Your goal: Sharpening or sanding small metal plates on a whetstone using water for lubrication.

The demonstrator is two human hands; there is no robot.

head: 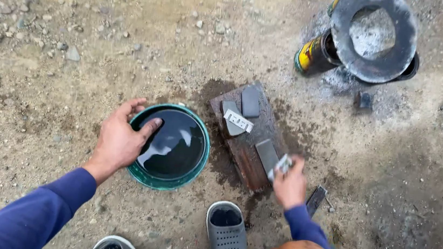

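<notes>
Right hand (pixel 289 186) has its grip closed on a small pale block (pixel 282 164), blurred, pressed at the near end of a wet wooden board (pixel 250 162) beside a grey whetstone (pixel 266 155); the block looks stiff, light and probably slick when wet, best pinched by its sides. Left hand (pixel 120 140) rests open on the rim of a green basin (pixel 143 174) of dark water, fingers dipping in, likely heavy and sloshy. More stones (pixel 250 101) lie up the board, a sooty stove (pixel 373 39) beyond, grey sandals (pixel 226 236) near on dirt ground (pixel 45 97).
</notes>
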